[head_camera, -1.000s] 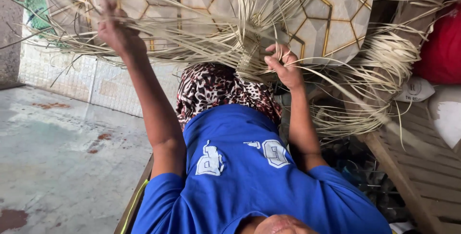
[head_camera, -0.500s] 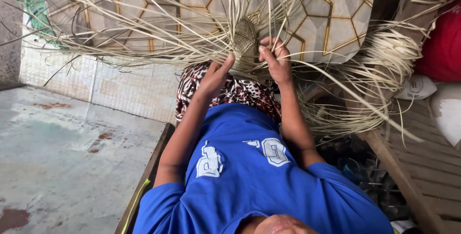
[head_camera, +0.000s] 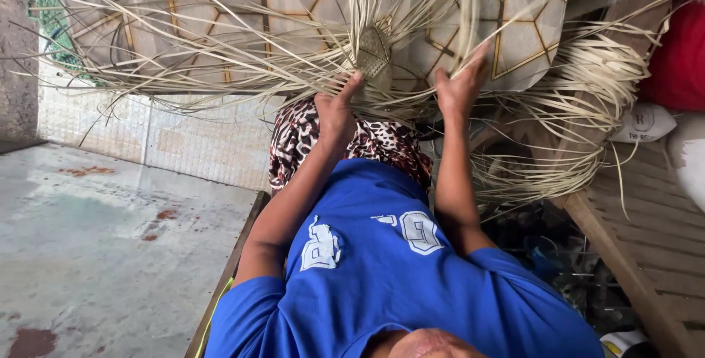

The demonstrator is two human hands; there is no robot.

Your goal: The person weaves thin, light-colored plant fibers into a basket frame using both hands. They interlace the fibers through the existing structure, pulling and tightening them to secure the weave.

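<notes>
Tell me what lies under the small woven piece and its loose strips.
Under the woven piece, a patterned board with gold lines shows between the strips. What lies directly beneath the weave is covered.

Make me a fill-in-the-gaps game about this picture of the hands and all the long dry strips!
1. The left hand touches the small woven piece with its ____.
2. The shirt is ____ with white figures on it.
3. The right hand reaches up into the pale ____ that fan out from the woven piece.
4. The cloth over the lap has a ____-spotted pattern.

Missing words: thumb; blue; strips; leopard
</notes>
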